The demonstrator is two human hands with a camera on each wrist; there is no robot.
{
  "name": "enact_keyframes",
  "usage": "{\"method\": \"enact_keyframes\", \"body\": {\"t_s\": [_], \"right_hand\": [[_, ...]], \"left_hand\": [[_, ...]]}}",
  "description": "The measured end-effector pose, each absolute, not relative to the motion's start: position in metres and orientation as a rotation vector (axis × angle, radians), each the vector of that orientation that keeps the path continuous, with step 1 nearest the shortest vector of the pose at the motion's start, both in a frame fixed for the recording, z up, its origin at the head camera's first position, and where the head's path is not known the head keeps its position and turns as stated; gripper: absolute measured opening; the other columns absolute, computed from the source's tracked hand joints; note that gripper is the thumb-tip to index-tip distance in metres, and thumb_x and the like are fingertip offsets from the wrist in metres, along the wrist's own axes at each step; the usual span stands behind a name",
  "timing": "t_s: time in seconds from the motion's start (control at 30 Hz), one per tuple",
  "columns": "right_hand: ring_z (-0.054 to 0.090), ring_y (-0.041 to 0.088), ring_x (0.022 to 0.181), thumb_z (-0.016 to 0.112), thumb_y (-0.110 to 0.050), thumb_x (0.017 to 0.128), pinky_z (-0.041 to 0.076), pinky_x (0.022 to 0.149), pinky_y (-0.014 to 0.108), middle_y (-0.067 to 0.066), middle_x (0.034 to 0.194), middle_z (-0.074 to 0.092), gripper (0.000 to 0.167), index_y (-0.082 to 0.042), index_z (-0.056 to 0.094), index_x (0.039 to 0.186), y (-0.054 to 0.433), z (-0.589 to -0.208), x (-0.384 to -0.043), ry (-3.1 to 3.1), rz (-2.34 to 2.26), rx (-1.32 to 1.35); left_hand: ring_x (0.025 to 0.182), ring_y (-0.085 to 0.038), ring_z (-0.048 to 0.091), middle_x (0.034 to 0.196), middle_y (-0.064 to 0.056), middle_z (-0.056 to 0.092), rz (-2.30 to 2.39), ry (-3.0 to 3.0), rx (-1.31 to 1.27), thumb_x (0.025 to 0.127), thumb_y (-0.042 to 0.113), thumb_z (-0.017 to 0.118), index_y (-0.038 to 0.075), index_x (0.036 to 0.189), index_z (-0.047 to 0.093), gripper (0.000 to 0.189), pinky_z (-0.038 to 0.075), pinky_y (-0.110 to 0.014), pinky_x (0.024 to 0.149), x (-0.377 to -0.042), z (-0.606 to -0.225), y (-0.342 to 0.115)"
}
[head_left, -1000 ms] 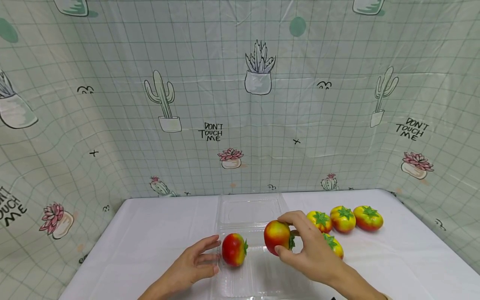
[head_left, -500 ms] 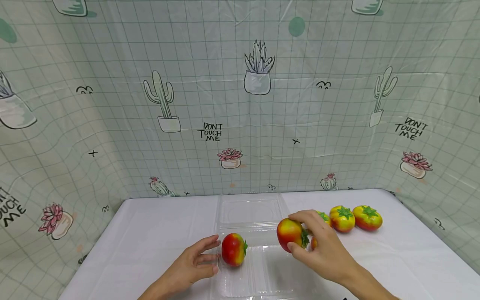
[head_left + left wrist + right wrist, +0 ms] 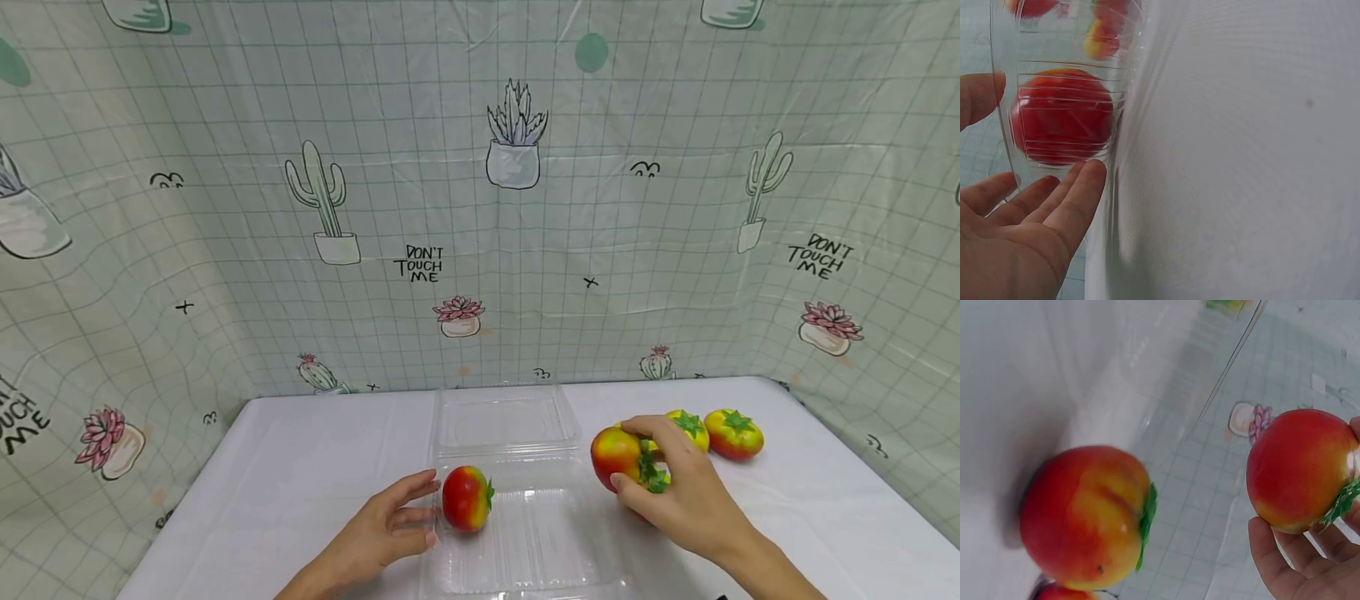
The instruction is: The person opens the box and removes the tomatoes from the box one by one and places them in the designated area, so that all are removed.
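Observation:
My right hand (image 3: 686,500) grips a red-and-yellow persimmon (image 3: 615,458) between thumb and fingers, its green leafy top turned toward the palm. It is raised at the right edge of a clear plastic clamshell box (image 3: 536,542). Inside the box, at its left side, another persimmon (image 3: 465,500) lies tipped with its leaves pointing right. My left hand (image 3: 371,529) is beside the box's left wall, fingers extended. In the left wrist view its fingertips (image 3: 1092,172) lie right at the clear wall, below the red fruit.
The box's lid (image 3: 502,417) lies folded back behind it. Right of the box stand more persimmons (image 3: 733,435), partly covered by my right hand; one persimmon (image 3: 1085,519) shows large in the right wrist view. A patterned cloth (image 3: 525,250) hangs behind the white table (image 3: 322,450).
My right hand has carried its persimmon rightward, from over the box to its right edge, now overlapping the other persimmons in view. My left hand and the boxed persimmon have stayed put.

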State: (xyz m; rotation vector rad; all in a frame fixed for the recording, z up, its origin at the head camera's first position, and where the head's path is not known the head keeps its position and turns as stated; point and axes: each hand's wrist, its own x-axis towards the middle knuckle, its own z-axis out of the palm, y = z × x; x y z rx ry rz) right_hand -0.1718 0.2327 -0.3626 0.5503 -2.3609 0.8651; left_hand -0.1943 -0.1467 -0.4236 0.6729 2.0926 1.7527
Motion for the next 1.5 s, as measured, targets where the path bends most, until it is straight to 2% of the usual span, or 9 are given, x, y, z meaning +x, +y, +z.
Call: {"method": "enact_keyframes", "body": {"t_s": [0.2, 0.4, 0.5, 0.57, 0.77, 0.83, 1.13, 1.37, 1.5], "right_hand": [[0.050, 0.004, 0.097, 0.079, -0.009, 0.075, 0.046, 0.078, 0.014, -0.010, 0.114, 0.056, 0.051, -0.020, 0.057, 0.119, 0.250, -0.364, -0.176, -2.383, 0.847, 0.482], [0.048, 0.006, 0.100, 0.078, -0.016, 0.079, 0.041, 0.080, 0.012, -0.005, 0.117, 0.057, 0.048, -0.016, 0.057, 0.122, 0.269, -0.366, -0.181, -2.421, 0.812, 0.397], [0.047, 0.006, 0.100, 0.077, -0.020, 0.080, 0.044, 0.078, 0.015, -0.004, 0.119, 0.056, 0.048, -0.015, 0.056, 0.123, 0.278, -0.369, -0.183, -2.446, 0.780, 0.363], [0.047, 0.008, 0.099, 0.077, -0.021, 0.080, 0.045, 0.075, 0.017, -0.002, 0.120, 0.056, 0.048, -0.014, 0.057, 0.124, 0.283, -0.371, -0.186, -2.450, 0.762, 0.355], [0.050, 0.017, 0.099, 0.077, -0.021, 0.081, 0.042, 0.076, 0.010, 0.005, 0.120, 0.056, 0.049, -0.011, 0.057, 0.124, 0.296, -0.374, -0.192, -2.457, 0.726, 0.346], [0.050, 0.019, 0.099, 0.076, -0.021, 0.082, 0.043, 0.076, 0.012, 0.006, 0.120, 0.056, 0.048, -0.010, 0.057, 0.124, 0.299, -0.375, -0.193, -2.466, 0.721, 0.338], [0.050, 0.029, 0.099, 0.074, -0.026, 0.084, 0.046, 0.077, 0.049, 0.014, 0.120, 0.055, 0.050, -0.006, 0.055, 0.125, 0.312, -0.378, -0.198, -2.546, 0.669, 0.296], [0.050, 0.034, 0.103, 0.074, -0.027, 0.083, 0.044, 0.081, 0.055, 0.018, 0.121, 0.054, 0.051, -0.004, 0.055, 0.124, 0.323, -0.379, -0.200, -2.627, 0.645, 0.272], [0.047, 0.040, 0.112, 0.075, -0.029, 0.082, 0.039, 0.088, 0.062, 0.021, 0.125, 0.052, 0.055, -0.003, 0.054, 0.125, 0.328, -0.378, -0.201, -2.694, 0.658, 0.281]], "left_hand": [[0.120, -0.039, 0.052, 0.145, -0.027, 0.036, 1.750, 2.100, 0.678, 0.089, 0.010, 0.068, 0.000, 0.148, 0.029, 0.071, 0.051, -0.030, 0.092, -0.194, -0.423, -0.147], [0.120, -0.039, 0.052, 0.145, -0.027, 0.035, 1.752, 2.093, 0.686, 0.089, 0.010, 0.067, -0.001, 0.148, 0.028, 0.072, 0.051, -0.029, 0.091, -0.194, -0.424, -0.147], [0.120, -0.039, 0.052, 0.145, -0.027, 0.035, 1.754, 2.092, 0.687, 0.089, 0.010, 0.067, -0.001, 0.148, 0.028, 0.072, 0.051, -0.029, 0.091, -0.194, -0.424, -0.147], [0.120, -0.039, 0.052, 0.145, -0.027, 0.035, 1.756, 2.090, 0.684, 0.089, 0.010, 0.067, -0.001, 0.148, 0.028, 0.072, 0.051, -0.029, 0.091, -0.195, -0.424, -0.146], [0.120, -0.039, 0.052, 0.145, -0.027, 0.035, 1.757, 2.089, 0.681, 0.089, 0.010, 0.067, -0.001, 0.148, 0.028, 0.072, 0.051, -0.029, 0.091, -0.194, -0.424, -0.147], [0.120, -0.039, 0.052, 0.145, -0.027, 0.035, 1.757, 2.087, 0.679, 0.089, 0.010, 0.067, 0.000, 0.148, 0.028, 0.072, 0.051, -0.029, 0.091, -0.194, -0.424, -0.147], [0.120, -0.039, 0.051, 0.145, -0.028, 0.035, 1.757, 2.089, 0.690, 0.089, 0.010, 0.067, 0.000, 0.148, 0.028, 0.072, 0.050, -0.029, 0.092, -0.194, -0.424, -0.147], [0.120, -0.040, 0.052, 0.145, -0.028, 0.035, 1.759, 2.086, 0.696, 0.089, 0.009, 0.067, -0.001, 0.148, 0.028, 0.072, 0.050, -0.028, 0.092, -0.194, -0.424, -0.147], [0.120, -0.039, 0.052, 0.146, -0.028, 0.035, 1.759, 2.086, 0.694, 0.089, 0.010, 0.068, 0.000, 0.148, 0.028, 0.072, 0.050, -0.028, 0.092, -0.193, -0.424, -0.147]]}}
